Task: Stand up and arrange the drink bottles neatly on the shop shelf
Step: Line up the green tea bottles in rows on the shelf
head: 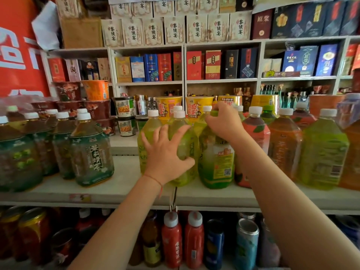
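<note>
Several big drink bottles stand on the pale shop shelf (120, 190). My left hand (165, 152) grips the body of a yellow-green bottle (184, 145) with a white cap, fingers spread round its front. My right hand (224, 121) grips the green-capped top of a green bottle (216, 164) with a yellow label, right beside the first one. Both bottles stand upright on the shelf. Another yellow-green bottle (147, 137) stands just left of my left hand.
Dark green tea bottles (91, 151) stand in a group at the left, with a bare gap of shelf before my left hand. Red, orange and green bottles (323, 151) fill the right. Instant noodle cups (97, 90) stand behind. Smaller bottles and cans (192, 238) fill the shelf below.
</note>
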Demonstrator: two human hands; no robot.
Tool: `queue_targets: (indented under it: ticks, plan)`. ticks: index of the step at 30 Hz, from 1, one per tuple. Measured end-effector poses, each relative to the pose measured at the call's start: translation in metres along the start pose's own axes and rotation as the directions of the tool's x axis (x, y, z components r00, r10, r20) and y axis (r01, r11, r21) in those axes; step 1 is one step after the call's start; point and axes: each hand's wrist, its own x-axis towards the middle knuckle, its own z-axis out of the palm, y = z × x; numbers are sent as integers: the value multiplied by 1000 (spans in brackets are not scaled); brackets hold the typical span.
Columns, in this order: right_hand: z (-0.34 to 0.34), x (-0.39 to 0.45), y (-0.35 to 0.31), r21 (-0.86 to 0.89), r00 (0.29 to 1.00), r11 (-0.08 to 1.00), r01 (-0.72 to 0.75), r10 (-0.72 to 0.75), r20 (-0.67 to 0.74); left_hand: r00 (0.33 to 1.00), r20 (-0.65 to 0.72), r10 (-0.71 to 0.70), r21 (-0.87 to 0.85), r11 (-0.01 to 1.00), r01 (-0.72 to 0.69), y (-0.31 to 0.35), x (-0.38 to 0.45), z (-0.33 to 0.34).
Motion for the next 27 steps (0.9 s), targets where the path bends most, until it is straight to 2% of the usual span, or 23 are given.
queue_targets:
  ticks: [3, 4, 5, 7, 8, 9, 11, 13, 15, 17, 19, 22, 24, 27]
  plan:
    - [6, -6, -18, -233, 999, 972, -2, -8, -42, 998, 24, 56, -164, 985, -52, -23, -1, -8]
    - [11, -10, -25, -348, 995, 937, 25, -56, -80, 997, 34, 74, -201, 977, -66, -29, -2, -10]
    - [17, -13, -31, -428, 978, 899, 92, -163, -130, 995, 45, 85, -236, 969, -72, -35, -2, -12]
    - [33, -23, -43, -385, 900, 876, 292, -387, -198, 993, 70, 95, -298, 952, -69, -45, 0, -15]
    - [42, -27, -50, -252, 895, 902, 350, -402, -195, 992, 82, 99, -322, 944, -67, -51, 2, -17]
    - [51, -30, -57, -89, 930, 939, 331, -341, -140, 990, 93, 105, -340, 938, -67, -56, 3, -18]
    - [66, -35, -66, 241, 995, 968, 77, -90, 44, 986, 106, 126, -378, 923, -77, -62, 4, -22]
    - [79, -33, -69, 500, 961, 822, -272, 206, 184, 985, 99, 143, -413, 906, -90, -67, 2, -26]
    - [91, -22, -59, 600, 885, 656, -459, 395, 246, 984, 87, 158, -434, 895, -105, -71, 1, -26]
    - [106, -10, -48, 640, 861, 592, -489, 444, 247, 984, 59, 166, -455, 882, -121, -76, 0, -21]
    - [110, -11, -53, 656, 858, 573, -492, 445, 255, 991, -17, 134, -476, 870, -126, -79, 0, -13]
    - [106, -23, -66, 657, 842, 552, -514, 470, 265, 993, -110, -46, -545, 838, -21, -80, -2, -1]
    - [111, -23, -63, 660, 830, 537, -525, 493, 259, 986, -57, -159, -629, 772, 88, -85, -2, -1]
    - [132, -10, -45, 646, 821, 541, -539, 508, 260, 991, 14, -134, -622, 775, 113, -100, 1, -7]
